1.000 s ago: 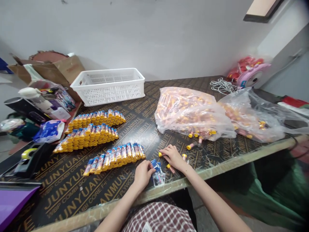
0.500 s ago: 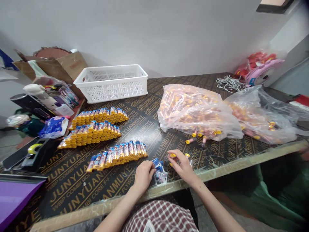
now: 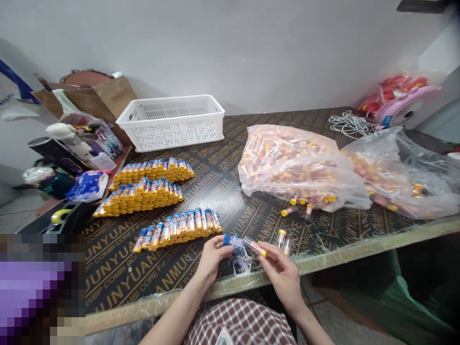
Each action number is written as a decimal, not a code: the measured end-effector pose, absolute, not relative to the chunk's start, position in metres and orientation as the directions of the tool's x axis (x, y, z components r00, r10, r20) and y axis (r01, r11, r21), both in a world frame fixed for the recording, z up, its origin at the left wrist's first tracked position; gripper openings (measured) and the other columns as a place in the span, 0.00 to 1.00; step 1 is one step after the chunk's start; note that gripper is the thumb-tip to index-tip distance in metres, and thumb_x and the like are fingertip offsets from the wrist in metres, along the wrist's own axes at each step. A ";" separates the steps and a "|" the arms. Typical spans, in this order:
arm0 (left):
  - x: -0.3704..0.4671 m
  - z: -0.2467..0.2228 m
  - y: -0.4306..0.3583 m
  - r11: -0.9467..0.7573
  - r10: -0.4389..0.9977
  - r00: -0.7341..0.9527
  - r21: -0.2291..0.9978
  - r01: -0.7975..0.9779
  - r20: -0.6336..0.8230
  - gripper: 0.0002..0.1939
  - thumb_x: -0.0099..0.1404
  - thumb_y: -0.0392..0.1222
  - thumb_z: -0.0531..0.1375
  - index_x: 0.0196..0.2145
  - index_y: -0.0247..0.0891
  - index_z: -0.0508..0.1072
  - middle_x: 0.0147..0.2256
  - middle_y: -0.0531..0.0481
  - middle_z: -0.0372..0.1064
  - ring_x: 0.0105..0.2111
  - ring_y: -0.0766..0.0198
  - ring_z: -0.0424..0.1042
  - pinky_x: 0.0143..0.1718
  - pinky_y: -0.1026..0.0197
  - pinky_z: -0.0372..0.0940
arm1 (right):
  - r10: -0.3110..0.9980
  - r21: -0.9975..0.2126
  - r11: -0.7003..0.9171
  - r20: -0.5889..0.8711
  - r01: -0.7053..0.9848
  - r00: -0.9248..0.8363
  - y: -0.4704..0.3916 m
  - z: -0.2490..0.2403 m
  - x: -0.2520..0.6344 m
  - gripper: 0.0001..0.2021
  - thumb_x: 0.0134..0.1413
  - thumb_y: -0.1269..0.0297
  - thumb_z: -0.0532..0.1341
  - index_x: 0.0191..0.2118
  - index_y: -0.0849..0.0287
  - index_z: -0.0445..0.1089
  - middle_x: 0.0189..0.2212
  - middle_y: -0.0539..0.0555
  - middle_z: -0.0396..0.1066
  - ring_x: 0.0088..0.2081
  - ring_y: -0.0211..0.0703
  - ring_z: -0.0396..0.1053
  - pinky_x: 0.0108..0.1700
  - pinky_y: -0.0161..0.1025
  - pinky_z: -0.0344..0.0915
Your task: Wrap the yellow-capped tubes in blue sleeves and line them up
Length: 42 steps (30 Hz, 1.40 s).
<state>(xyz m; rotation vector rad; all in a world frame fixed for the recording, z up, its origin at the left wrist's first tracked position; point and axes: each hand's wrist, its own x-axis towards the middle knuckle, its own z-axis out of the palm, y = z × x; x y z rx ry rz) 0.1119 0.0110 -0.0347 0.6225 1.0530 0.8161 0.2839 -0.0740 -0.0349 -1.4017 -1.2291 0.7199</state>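
My left hand (image 3: pixel 212 258) is closed, pinching a small blue plastic sleeve (image 3: pixel 227 240) between thumb and fingers. Beside it, a little pile of blue and clear printed sleeves (image 3: pixel 241 262) lies at the table's front edge. A clear tube with a yellow cap (image 3: pixel 254 247) is gripped near its capped end by my right hand (image 3: pixel 285 275). The tube is tilted, its far end pointing left toward the blue sleeve and the pile. Whether tube and sleeve touch, I cannot tell. Just beyond my right hand are loose yellow-capped tubes (image 3: pixel 281 237).
Rows of blue-wrapped tubes (image 3: pixel 179 227) are stacked at left, below a white basket (image 3: pixel 172 132). Plastic bags of tubes (image 3: pixel 291 163) lie at right. A tape dispenser (image 3: pixel 68 218), a paper bag (image 3: pixel 108 103), a cable (image 3: pixel 350 124) and a pink fan (image 3: pixel 406 108) stand around.
My right hand has brought the yellow-capped tube down and now holds it out toward the left hand. The left hand has lifted a blue sleeve at the pile's edge. The view has shifted slightly.
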 end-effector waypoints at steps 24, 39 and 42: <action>0.114 -0.025 0.005 0.480 0.877 0.241 0.785 -0.392 -0.416 0.19 0.48 0.48 0.67 0.34 0.34 0.71 0.28 0.50 0.72 0.27 0.66 0.71 0.31 0.63 0.66 | 0.956 -0.846 0.245 0.293 0.474 0.030 -0.077 -0.033 0.266 0.15 0.56 0.72 0.55 0.47 0.51 0.70 0.45 0.55 0.70 0.47 0.44 0.68 0.51 0.46 0.65; 0.116 -0.008 -0.012 0.633 0.687 0.584 0.751 -0.187 -0.433 0.17 0.48 0.46 0.68 0.31 0.30 0.76 0.28 0.47 0.72 0.26 0.67 0.69 0.30 0.64 0.63 | 0.944 -0.884 0.327 0.288 0.333 -0.162 -0.064 -0.024 0.269 0.39 0.39 0.77 0.55 0.61 0.54 0.49 0.58 0.57 0.56 0.58 0.51 0.56 0.58 0.49 0.59; 0.116 -0.008 -0.013 0.640 0.681 0.585 0.745 -0.185 -0.440 0.18 0.47 0.46 0.69 0.32 0.30 0.76 0.28 0.47 0.72 0.26 0.67 0.69 0.30 0.64 0.63 | 0.945 -0.904 0.325 0.296 0.278 -0.139 -0.065 -0.026 0.267 0.38 0.38 0.78 0.55 0.60 0.54 0.50 0.56 0.57 0.58 0.57 0.50 0.59 0.58 0.48 0.60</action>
